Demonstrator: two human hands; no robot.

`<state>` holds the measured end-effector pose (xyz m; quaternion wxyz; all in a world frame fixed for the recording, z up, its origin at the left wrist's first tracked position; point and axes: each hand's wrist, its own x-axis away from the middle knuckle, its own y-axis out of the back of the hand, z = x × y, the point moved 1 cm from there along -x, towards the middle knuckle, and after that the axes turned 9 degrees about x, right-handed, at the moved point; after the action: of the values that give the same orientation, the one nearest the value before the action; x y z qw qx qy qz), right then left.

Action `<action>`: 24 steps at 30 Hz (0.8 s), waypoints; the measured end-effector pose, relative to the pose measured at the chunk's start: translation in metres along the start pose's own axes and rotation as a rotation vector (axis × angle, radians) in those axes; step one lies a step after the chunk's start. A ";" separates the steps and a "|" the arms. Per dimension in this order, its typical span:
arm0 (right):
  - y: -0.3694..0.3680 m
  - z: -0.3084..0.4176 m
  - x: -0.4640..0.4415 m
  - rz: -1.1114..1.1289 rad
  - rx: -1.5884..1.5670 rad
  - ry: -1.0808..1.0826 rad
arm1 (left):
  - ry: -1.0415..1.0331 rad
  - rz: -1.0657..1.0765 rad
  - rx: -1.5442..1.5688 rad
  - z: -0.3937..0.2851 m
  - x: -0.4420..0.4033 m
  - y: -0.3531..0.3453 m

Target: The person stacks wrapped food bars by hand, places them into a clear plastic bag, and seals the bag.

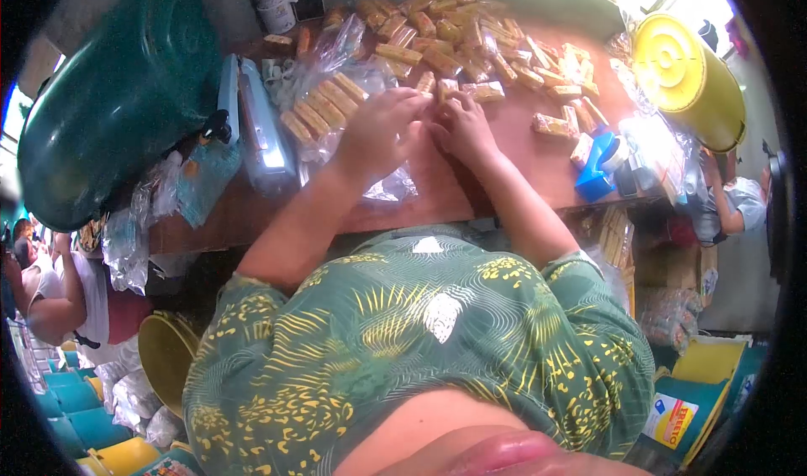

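Over the table, my left hand (382, 129) is closed, its curled fingers at the near end of a golden-brown wrapped bar (426, 82). Close beside it, my right hand (465, 128) has its fingers bent round another wrapped bar (447, 88). The fingertips of both hands are partly hidden. A row of similar bars (324, 106) lies side by side on a clear plastic bag (308, 150), just left of my left hand. Beyond my hands spreads a large heap of wrapped bars (471, 43), with a few strays toward the right.
A long pale-blue sealer-like device (265, 131) lies left of the bag. A blue tape dispenser (596, 169) and plastic sheets (660, 152) are on the right of the brown table (538, 169). A green tub (118, 97) and yellow bucket (685, 81) flank it. Other people are at both sides.
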<state>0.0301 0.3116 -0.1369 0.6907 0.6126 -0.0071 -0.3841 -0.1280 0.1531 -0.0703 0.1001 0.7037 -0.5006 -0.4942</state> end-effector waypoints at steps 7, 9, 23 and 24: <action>0.047 -0.031 0.076 -0.110 -0.194 -0.251 | 0.238 0.130 -0.157 0.055 -0.030 -0.082; 0.056 -0.044 0.089 -0.072 -0.377 -0.480 | 0.256 0.149 -0.029 0.074 -0.038 -0.089; 0.055 -0.039 0.091 0.166 -0.619 -0.227 | 0.280 0.235 0.530 0.020 0.005 -0.101; 0.059 -0.033 0.087 0.102 -0.491 -0.135 | 0.217 0.237 0.388 0.011 0.007 -0.099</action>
<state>0.1382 0.2894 -0.1348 0.8353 0.3984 0.0093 -0.3788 -0.0767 0.1991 -0.1428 0.0734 0.6952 -0.6513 -0.2950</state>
